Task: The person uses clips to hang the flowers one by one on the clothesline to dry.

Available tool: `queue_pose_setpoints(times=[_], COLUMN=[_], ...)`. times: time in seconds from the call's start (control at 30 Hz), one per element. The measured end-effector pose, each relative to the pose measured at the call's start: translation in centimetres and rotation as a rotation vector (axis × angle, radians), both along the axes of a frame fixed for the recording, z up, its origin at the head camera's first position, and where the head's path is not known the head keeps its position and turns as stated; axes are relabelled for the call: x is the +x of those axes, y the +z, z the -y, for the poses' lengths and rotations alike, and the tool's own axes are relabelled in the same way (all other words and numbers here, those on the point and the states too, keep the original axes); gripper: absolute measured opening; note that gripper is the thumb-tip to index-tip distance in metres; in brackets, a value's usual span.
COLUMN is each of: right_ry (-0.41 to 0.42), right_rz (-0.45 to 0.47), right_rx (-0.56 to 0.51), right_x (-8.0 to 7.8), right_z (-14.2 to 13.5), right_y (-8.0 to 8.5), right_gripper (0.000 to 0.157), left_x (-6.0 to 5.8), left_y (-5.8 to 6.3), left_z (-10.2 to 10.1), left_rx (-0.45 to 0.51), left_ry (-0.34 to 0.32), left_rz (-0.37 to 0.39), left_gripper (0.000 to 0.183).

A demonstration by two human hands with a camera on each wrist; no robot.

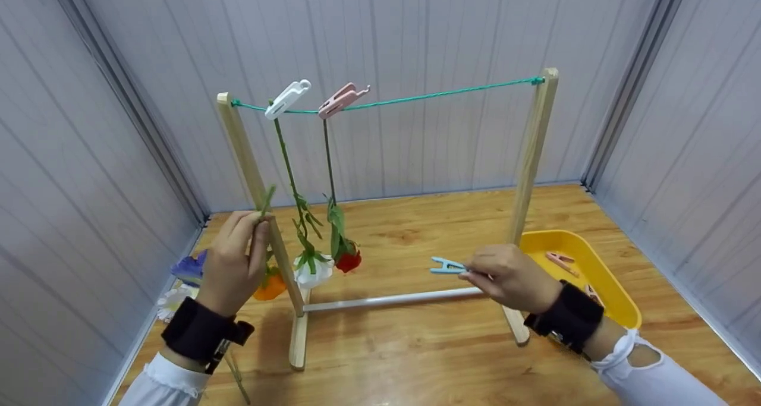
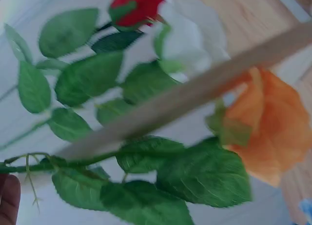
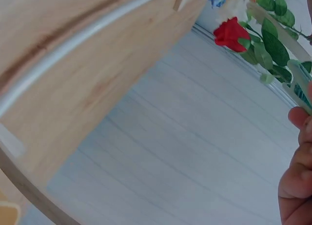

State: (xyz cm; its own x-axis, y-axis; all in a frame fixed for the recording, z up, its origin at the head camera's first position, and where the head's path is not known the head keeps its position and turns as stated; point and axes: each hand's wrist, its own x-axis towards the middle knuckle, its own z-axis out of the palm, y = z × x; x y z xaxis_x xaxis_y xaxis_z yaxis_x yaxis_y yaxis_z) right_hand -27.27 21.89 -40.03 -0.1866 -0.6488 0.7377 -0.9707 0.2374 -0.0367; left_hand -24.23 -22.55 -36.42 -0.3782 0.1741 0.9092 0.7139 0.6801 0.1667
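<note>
My left hand (image 1: 235, 257) pinches the green stem of an orange artificial flower (image 1: 270, 286) beside the rack's left post; the bloom hangs head down. Its leaves and orange petals (image 2: 268, 127) fill much of the left wrist view. In my right hand (image 1: 514, 275) is a light blue clothespin (image 1: 447, 266), pinched between thumb and fingers, left of the right post. A white clothespin (image 1: 288, 100) on the green string (image 1: 440, 96) holds a white flower (image 1: 314, 272) upside down. Next to it a pink clothespin (image 1: 340, 100) holds a red rose (image 1: 348, 260).
The wooden rack's right post (image 1: 532, 162) stands before a yellow tray (image 1: 624, 299) with pink clothespins (image 1: 562, 262). A white bar (image 1: 392, 299) joins the posts low down. On the table at left lie a purple-blue flower (image 1: 189, 268) and a white daisy-like flower (image 1: 176, 303).
</note>
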Motion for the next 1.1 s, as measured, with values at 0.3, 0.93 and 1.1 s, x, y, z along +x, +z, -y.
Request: queue_pose_setpoints(times=[0.3,0.93,1.1], right_ry=[0.018,-0.074,-0.149], right_rz=[-0.033,-0.03,-0.034], right_rx=[-0.013,0.006,0.009], right_x=[-1.1,-3.8,-4.2], right_z=[0.4,1.8,2.3], right_y=[3.8,10.2,11.6], right_gripper=[0.033,0.01,0.005], left_x=[0.7,-1.7,-2.9], left_y=[1.1,1.2,2.0], left_z=[-4.8,-14.5,-15.6], left_rx=[0.08,0.331,0.346], left_ry=[-0.207,-0.569,-0.56], left_rz=[0.08,0.569,0.618], left_gripper=[0.028,0.027,0.028])
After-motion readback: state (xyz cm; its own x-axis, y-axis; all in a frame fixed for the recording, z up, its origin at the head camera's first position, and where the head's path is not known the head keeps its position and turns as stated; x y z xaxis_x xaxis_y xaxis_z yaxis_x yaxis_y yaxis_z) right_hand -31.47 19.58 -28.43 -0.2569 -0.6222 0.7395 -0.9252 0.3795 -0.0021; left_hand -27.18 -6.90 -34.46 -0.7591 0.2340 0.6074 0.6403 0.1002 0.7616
